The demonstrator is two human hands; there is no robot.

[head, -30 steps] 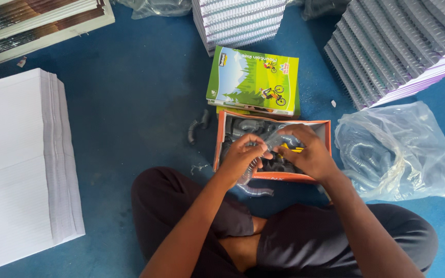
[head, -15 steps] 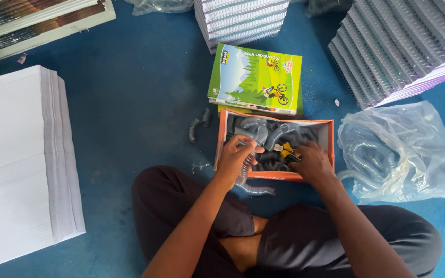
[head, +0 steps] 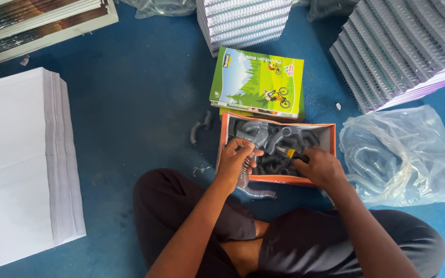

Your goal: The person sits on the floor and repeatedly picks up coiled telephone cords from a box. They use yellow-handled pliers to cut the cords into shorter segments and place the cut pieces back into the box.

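An orange cardboard box [head: 276, 179] full of grey spiral binding coils [head: 269, 136] sits on the blue floor in front of my crossed legs. My left hand [head: 235, 160] grips one grey coil [head: 251, 185] that hangs over the box's near edge. My right hand [head: 321, 166] rests inside the box at the right, closed on a small yellow-and-black tool [head: 289, 152]. Behind the box lies a short stack of green-covered notebooks [head: 258, 82].
A tall pile of white paper [head: 19, 164] stands at left. Stacks of spiral-bound notebooks [head: 403, 46] fill the back and right. A clear plastic bag of coils [head: 400, 157] lies at right. A loose coil piece [head: 198, 131] lies left of the box.
My hands have drawn apart: the left now pulls a coil over the box's near edge, the right has shifted to the right side with the tool.
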